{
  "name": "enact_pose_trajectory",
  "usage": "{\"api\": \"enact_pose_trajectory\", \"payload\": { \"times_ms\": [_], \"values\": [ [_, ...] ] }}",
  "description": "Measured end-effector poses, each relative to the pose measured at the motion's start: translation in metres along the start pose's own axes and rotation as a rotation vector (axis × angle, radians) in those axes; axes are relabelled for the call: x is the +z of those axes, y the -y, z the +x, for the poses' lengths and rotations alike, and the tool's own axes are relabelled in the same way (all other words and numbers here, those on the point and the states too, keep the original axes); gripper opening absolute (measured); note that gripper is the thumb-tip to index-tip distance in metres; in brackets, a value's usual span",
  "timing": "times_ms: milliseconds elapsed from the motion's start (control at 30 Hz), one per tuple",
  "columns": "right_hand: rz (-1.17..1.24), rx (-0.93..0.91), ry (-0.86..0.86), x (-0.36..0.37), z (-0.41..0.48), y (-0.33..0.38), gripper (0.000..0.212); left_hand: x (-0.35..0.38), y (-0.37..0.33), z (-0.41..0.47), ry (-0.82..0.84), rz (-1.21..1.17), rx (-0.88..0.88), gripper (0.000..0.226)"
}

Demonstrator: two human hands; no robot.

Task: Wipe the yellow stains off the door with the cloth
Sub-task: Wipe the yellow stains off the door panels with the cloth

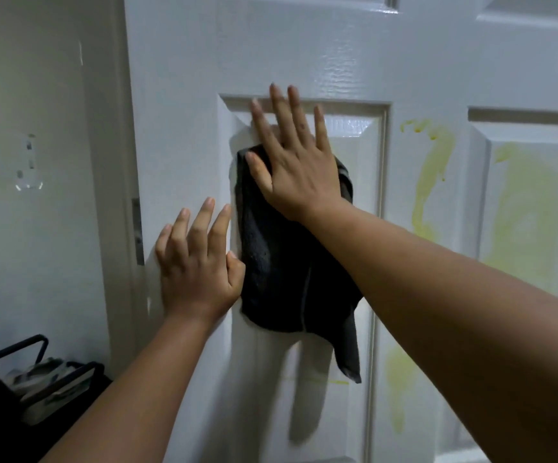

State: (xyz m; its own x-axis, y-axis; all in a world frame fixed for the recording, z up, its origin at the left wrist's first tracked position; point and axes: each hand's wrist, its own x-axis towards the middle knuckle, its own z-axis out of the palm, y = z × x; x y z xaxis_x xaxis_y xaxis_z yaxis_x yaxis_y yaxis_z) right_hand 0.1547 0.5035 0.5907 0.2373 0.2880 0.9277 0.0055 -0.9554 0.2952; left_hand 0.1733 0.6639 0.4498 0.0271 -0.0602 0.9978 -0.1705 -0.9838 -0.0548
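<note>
A white panelled door (pixel 304 51) fills the view. My right hand (pixel 294 162) lies flat with spread, straight fingers, pressing the top of a dark grey cloth (pixel 281 269) against the left recessed panel; the cloth hangs down below my wrist. My left hand (pixel 197 259) rests flat on the door's left stile, fingers straight, thumb touching the cloth's edge. Yellow stains (pixel 431 175) smear the middle stile, and a broad yellow patch (pixel 527 208) covers the right panel. A fainter yellow streak (pixel 396 392) runs lower on the middle stile.
The door frame and a hinge (pixel 136 225) stand at the left, beside a white wall with a clear hook (pixel 30 165). A black rack (pixel 37 382) holding shoes sits at the lower left.
</note>
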Motion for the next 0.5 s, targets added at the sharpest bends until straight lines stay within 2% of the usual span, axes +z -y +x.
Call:
{"api": "enact_pose_trajectory", "payload": {
  "times_ms": [133,200,267,300,433,500],
  "values": [
    [0.034,0.225,-0.025,0.001,0.003,-0.018,0.067,0.000,0.000,-0.001,-0.006,-0.004,-0.006,0.065],
    [0.062,0.378,-0.048,0.005,-0.016,-0.017,0.067,0.000,0.000,-0.002,0.004,-0.016,-0.010,0.066],
    [0.089,0.442,-0.042,0.010,-0.043,-0.006,0.067,-0.001,0.000,-0.002,0.019,-0.024,-0.017,0.066],
    [0.088,0.400,-0.029,0.013,-0.058,0.002,0.067,-0.002,0.000,-0.002,0.026,-0.028,-0.019,0.066],
    [0.043,-0.061,-0.002,0.019,-0.082,0.026,0.064,-0.003,0.001,-0.004,0.036,-0.042,-0.004,0.062],
    [0.014,-0.128,0.005,0.014,-0.062,0.021,0.064,-0.004,0.002,-0.006,0.033,-0.066,-0.006,0.059]
  ]
}}
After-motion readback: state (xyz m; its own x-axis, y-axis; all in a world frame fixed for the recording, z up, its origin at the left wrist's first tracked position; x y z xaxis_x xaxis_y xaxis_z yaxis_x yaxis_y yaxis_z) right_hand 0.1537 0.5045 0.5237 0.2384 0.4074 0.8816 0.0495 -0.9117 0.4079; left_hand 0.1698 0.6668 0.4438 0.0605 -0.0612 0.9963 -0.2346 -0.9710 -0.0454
